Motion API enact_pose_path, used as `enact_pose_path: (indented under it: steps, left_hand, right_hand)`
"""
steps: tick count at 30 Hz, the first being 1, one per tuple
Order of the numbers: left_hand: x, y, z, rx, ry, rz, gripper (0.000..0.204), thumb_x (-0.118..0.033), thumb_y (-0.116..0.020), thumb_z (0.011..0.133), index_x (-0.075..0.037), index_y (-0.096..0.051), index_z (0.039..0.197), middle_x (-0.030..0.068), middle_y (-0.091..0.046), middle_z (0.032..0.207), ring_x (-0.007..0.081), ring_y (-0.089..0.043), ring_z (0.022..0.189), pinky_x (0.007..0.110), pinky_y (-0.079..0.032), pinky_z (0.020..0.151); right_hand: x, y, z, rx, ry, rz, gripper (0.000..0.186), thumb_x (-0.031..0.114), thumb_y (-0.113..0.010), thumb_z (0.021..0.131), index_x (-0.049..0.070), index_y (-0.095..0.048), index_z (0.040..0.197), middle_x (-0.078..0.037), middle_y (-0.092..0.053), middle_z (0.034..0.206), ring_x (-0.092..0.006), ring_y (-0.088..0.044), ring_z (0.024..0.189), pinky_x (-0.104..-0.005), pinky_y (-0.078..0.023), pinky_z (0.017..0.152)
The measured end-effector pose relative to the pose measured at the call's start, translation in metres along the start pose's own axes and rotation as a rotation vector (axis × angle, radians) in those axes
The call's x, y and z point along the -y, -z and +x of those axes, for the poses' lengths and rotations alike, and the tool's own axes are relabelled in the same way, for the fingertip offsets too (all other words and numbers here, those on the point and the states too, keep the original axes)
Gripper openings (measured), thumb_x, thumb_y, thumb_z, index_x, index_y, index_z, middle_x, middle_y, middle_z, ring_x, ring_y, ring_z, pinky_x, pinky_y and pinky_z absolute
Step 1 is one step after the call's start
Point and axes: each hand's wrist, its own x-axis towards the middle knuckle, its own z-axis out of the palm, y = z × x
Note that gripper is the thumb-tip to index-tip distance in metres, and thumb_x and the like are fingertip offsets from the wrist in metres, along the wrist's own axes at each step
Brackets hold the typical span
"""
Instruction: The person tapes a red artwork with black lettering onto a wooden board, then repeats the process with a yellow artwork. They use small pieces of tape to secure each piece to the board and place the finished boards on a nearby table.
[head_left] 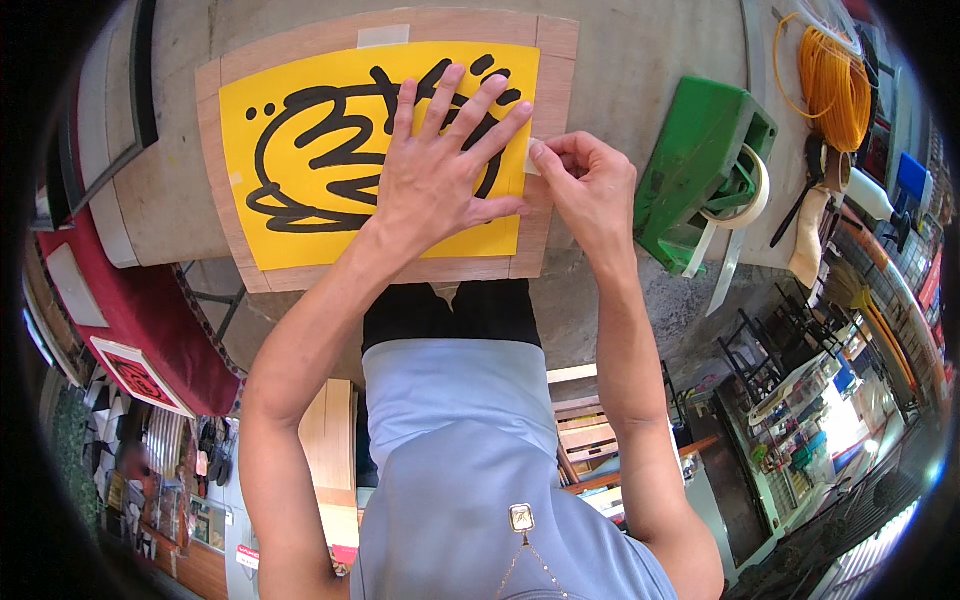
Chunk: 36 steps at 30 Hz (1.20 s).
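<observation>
A yellow sheet with black brush-like lettering lies on a wooden board in front of me. My left hand lies flat across the sheet's right half, fingers spread, covering part of the lettering. At the sheet's right edge, my right hand pinches a short piece of whitish tape between thumb and forefinger. The tape bridges the sheet's edge and the board. Another tape strip sits at the board's top edge, above the sheet.
A green tape dispenser with a pale tape roll stands right of the board, strips hanging from it. Farther right are coiled orange cord and a white bottle. The grey table carries the board.
</observation>
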Motion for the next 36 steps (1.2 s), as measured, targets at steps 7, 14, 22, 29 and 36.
enact_pose_path:
  steps: [7,14,22,29,36]
  left_hand:
    - [0.000,-0.002,0.000,0.003,0.002,0.019,0.098,-0.084,-0.063,0.068,-0.036,-0.042,0.150,0.0023,-0.027,0.162,0.0318,-0.013,0.152,0.058,-0.001,0.122]
    - [0.000,-0.001,0.000,0.020,0.008,0.022,0.096,-0.083,-0.063,0.069,-0.037,-0.042,0.150,0.0024,-0.027,0.162,0.0314,-0.014,0.152,0.058,-0.001,0.122]
    - [0.000,-0.001,0.000,-0.010,0.004,-0.023,0.098,-0.074,-0.072,0.067,-0.035,-0.040,0.151,0.0007,-0.030,0.160,0.0329,-0.016,0.151,0.060,-0.002,0.122]
    - [0.000,-0.002,-0.001,-0.011,0.003,-0.034,0.097,-0.074,-0.072,0.068,-0.035,-0.040,0.151,0.0009,-0.031,0.160,0.0330,-0.016,0.151,0.061,-0.003,0.121]
    - [0.000,-0.003,-0.001,-0.018,0.003,-0.033,0.096,-0.074,-0.071,0.069,-0.036,-0.041,0.151,0.0015,-0.031,0.160,0.0330,-0.017,0.151,0.061,-0.003,0.121]
  right_hand:
    - [0.005,-0.001,-0.002,-0.013,0.000,-0.037,0.021,0.016,-0.073,0.086,-0.005,-0.071,0.087,-0.012,-0.070,0.069,-0.0141,-0.065,0.060,-0.0294,-0.053,0.058]
    - [0.009,-0.002,-0.004,-0.024,0.036,-0.048,0.019,0.013,-0.072,0.086,-0.005,-0.070,0.086,-0.014,-0.070,0.069,-0.0159,-0.068,0.060,-0.0300,-0.053,0.058]
    - [0.015,-0.003,-0.008,-0.017,0.013,-0.052,0.016,0.009,-0.068,0.085,-0.006,-0.069,0.087,-0.015,-0.070,0.069,-0.0182,-0.070,0.063,-0.0309,-0.056,0.060]
    - [0.013,-0.005,-0.009,-0.042,0.043,-0.061,0.016,0.009,-0.070,0.085,-0.007,-0.068,0.087,-0.014,-0.070,0.069,-0.0169,-0.069,0.061,-0.0300,-0.056,0.058]
    - [0.013,-0.006,-0.009,-0.044,0.030,-0.058,0.017,0.011,-0.071,0.086,-0.007,-0.068,0.085,-0.013,-0.070,0.068,-0.0159,-0.069,0.060,-0.0294,-0.055,0.057]
